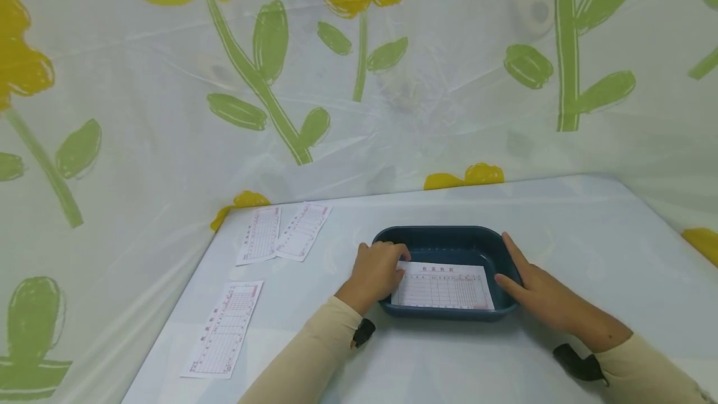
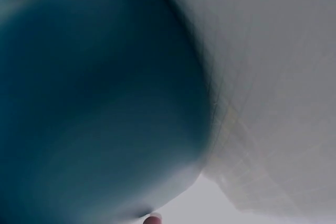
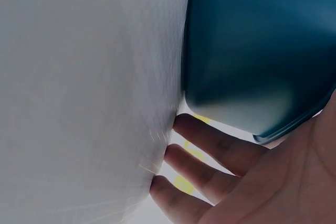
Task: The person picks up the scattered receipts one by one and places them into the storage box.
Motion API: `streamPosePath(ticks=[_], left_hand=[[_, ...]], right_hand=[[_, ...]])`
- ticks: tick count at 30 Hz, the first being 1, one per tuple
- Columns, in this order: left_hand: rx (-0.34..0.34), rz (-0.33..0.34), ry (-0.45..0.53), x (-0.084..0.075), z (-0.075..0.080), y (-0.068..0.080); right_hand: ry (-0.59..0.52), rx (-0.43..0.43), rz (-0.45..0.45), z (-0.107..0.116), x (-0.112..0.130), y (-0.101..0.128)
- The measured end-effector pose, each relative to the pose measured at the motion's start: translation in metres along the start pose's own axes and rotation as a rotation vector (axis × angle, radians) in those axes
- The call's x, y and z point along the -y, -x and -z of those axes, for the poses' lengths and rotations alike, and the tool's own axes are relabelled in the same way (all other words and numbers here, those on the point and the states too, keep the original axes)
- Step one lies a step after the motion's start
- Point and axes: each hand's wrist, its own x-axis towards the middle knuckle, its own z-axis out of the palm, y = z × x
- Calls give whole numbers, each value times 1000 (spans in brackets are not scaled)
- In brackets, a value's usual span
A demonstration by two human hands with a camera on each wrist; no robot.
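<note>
Fingers (image 1: 399, 249) at both tray (image 1: 449, 242) ends

1. Tray (image 1: 449, 243): dark blue-green, smooth, rectangular with rounded corners, upright, its longer sides running left to right. The left hand (image 1: 377, 272) bends over its left end; the right hand (image 1: 543, 295) holds its right end, thumb over the rim.
2. Paper slip (image 1: 443, 288): white, with a reddish heading and ruled columns, lying inside the tray toward its near side, heading toward the tray's far wall. The left fingertips meet its left edge.
</note>
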Motion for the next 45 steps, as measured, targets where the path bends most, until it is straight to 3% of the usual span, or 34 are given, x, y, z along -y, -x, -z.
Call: streamPosePath(ticks=[5,14,21,26,37,45], left_hand=[[-27,-7,39,2,0,2],[-184,-54,44,8,4,4],[-277,6,141,29,21,12],[-298,45,184,45,32,24],[-325,118,151,76,44,53],[-341,126,153,92,50,68]], right_hand=[[-8,6,5,-1,1,0],[0,9,8,-1,-2,-1],[3,7,2,0,-1,-1],[-1,12,-5,-1,-2,0],[-23,17,-2,-3,-3,-1],[11,5,0,-3,-3,0]])
